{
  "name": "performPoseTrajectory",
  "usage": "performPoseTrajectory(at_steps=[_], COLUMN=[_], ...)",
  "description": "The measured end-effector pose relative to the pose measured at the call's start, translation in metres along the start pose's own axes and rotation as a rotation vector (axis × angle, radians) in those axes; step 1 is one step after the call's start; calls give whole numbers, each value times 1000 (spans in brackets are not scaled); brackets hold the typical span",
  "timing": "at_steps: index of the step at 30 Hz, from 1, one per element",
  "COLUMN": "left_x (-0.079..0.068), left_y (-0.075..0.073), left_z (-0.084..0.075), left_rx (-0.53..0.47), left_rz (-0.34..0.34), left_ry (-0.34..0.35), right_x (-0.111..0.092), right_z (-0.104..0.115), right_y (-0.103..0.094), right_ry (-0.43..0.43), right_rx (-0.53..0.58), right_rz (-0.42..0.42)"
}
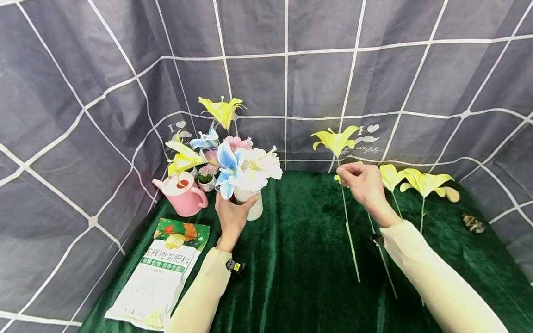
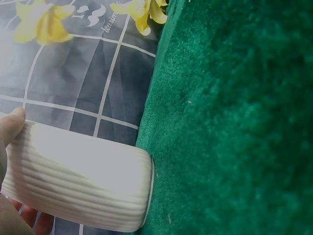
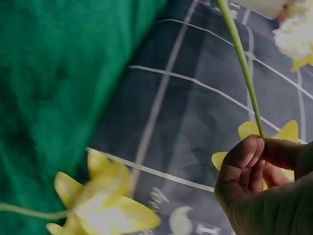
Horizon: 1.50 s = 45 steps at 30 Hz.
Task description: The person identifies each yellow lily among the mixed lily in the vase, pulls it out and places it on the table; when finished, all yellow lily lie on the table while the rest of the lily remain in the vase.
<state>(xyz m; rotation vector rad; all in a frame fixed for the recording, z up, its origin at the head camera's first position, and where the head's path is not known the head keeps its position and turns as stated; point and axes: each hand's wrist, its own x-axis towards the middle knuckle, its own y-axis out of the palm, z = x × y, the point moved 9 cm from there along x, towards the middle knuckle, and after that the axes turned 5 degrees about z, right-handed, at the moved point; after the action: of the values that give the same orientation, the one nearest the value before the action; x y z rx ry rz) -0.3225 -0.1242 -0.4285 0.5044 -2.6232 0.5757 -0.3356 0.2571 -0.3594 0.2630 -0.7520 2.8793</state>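
"Setting, largest item first?"

"Grey checked curtain (image 1: 320, 83), hung behind a surface (image 1: 308, 259) covered in green velvet. A white and green bag (image 1: 154, 277) lies at the left."

"Next in size?"

"A bunch of mixed flowers (image 1: 256, 171), then a pink watering can (image 1: 183, 199) standing beyond the bag. The bunch rises from a ribbed white vase (image 1: 256, 212), upright on the surface, right of the can."

"Left hand (image 1: 231, 216)?"

"Gripping the vase, thumb on one side, fingers curled round the other."

"Right hand (image 1: 366, 185)?"

"Thumb and fingers pinch a yellow flower (image 1: 335, 141) by its stem, just under the bloom."

"Its position?"

"Bloom up, right of the vase and well apart from it. Contact between stem tip and surface: cannot tell. Other yellow flowers (image 1: 424, 182) lie further right."
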Motion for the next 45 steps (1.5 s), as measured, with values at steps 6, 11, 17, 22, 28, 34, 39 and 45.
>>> performPoseTrajectory(at_steps=[6,11,17,22,28,34,39,45], left_x=[1,1,0,0,0,0,0,-1], left_y=[1,1,1,1,1,0,0,0], left_z=[0,0,0,0,-1,-1,-1,1], left_rx=[-23,-29,-10,-13,-35,-16,-1,3], left_rz=[1,6,-1,-1,-5,-8,-6,-2], left_ry=[-8,-22,-17,-9,2,13,18,4], right_x=[3,3,2,1,1,1,0,-1], right_z=[-32,-53,-67,-76,-81,-90,-97,-98], right_y=[22,35,43,46,48,51,54,53], right_ry=[71,104,131,148,113,163,216,228], right_rx=[-105,-184,-247,-301,-376,-360,-313,-318], right_rz=[70,109,142,163,185,244,278,278])
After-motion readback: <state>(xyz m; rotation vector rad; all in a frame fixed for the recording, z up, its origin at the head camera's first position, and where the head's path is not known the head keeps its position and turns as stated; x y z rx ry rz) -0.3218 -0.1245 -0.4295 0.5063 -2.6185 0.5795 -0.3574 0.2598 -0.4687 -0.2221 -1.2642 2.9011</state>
